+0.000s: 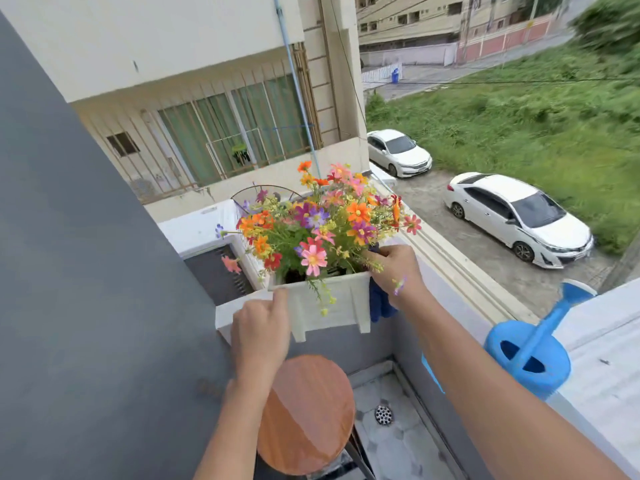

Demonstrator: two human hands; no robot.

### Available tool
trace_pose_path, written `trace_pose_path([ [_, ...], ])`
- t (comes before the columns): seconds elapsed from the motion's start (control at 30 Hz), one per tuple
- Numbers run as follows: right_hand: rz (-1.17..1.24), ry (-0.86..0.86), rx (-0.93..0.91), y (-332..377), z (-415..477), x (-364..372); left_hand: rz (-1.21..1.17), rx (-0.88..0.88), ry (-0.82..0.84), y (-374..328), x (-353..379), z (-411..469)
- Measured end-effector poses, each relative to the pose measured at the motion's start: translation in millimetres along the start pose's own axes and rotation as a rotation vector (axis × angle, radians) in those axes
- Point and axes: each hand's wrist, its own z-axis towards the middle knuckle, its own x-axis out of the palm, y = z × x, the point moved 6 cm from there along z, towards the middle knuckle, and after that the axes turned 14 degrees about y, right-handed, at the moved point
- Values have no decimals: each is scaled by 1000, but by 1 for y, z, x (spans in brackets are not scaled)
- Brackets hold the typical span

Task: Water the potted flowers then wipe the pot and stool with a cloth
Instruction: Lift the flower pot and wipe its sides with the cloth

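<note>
item: white square planter pot [329, 304], footed, filled with mixed flowers [318, 220] in orange, pink, purple, red and yellow. the pot is held in the air above the stool, clear of its seat, and in front of the balcony's far corner.

left hand [261, 332]: closed on the pot's near left rim corner, fingers curled over the edge, thumb side up.

right hand [398, 268]: closed on the pot's right rim corner, fingers hooked over the top edge among the stems. a dark blue cloth [379, 303] is pressed between this hand and the pot's right wall and hangs down below the wrist.

stool [306, 414]: round wooden seat, reddish-brown, seen from above, directly beneath the pot. a sheen is shown across the seat's upper half; whether it is wet cannot be told. dark legs are partly seen at its lower right edge.

watering can [528, 355]: blue plastic, stood on the top of the balcony's right-hand wall [602, 368], spout angled up and away toward the wall's outer edge. it is well apart from the pot and untouched by either hand.

balcony floor [401, 441]: grey patterned tiles, with a round metal drain [383, 415] just beside the stool's right edge.

surroundings: a grey wall [86, 271] is along the left; beyond the far wall a neighbouring building with barred windows is seen; two white cars [519, 216] are parked on the lane below, beside grass.
</note>
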Motion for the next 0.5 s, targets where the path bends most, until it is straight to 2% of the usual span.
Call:
trace_pose_path([
  [0.1,55,-48,46,-6,0,4,-38,18,199,-11,41,-15],
  [0.17,64,-64,65,-10,-3,9,-298,-89,373,-14,70,-14],
  [0.23,72,-63,65,-10,-9,16,-579,-245,458,-15,87,-11],
  [0.33,77,-51,52,-7,-16,23,-753,-342,438,-16,90,-8],
  [0.5,65,-49,-45,11,-29,26,-736,-285,439,-23,75,-6],
])
